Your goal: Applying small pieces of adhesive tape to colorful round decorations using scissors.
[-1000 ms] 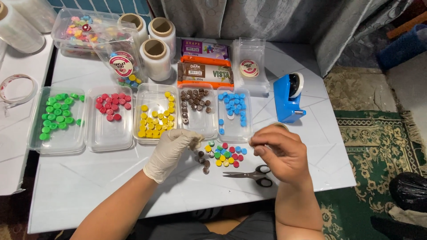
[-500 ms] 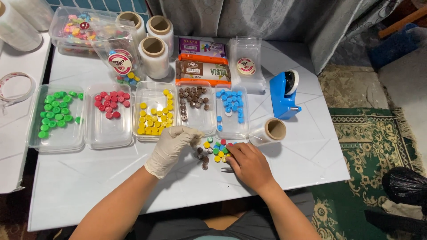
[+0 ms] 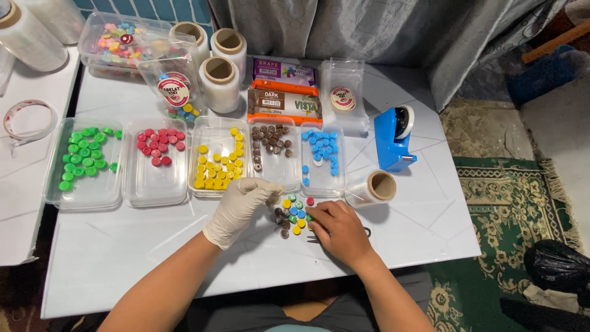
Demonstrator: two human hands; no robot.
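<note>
A small heap of mixed coloured round candies (image 3: 291,216) lies on the white table (image 3: 123,246) in front of me. My left hand (image 3: 241,208), in a white glove, rests at the heap's left edge with fingertips curled onto it. My bare right hand (image 3: 339,231) lies palm down at the heap's right side, covering black scissors (image 3: 367,232). Behind the heap stand clear trays sorted by colour: green (image 3: 85,162), red (image 3: 157,147), yellow (image 3: 216,167), brown (image 3: 270,140) and blue (image 3: 321,150). Whether either hand pinches a candy is hidden.
A blue tape dispenser (image 3: 393,139) stands at the right. A roll of clear wrap (image 3: 372,188) lies beside the blue tray. Upright wrap rolls (image 3: 220,82), chocolate packets (image 3: 284,102), a bag of candies (image 3: 174,86) and a clear box (image 3: 120,38) fill the back. A patterned rug (image 3: 510,221) covers the floor.
My right hand came down from beside the heap onto the scissors and the heap's right edge. The wrap roll beside the blue tray came into sight. My left hand barely moved.
</note>
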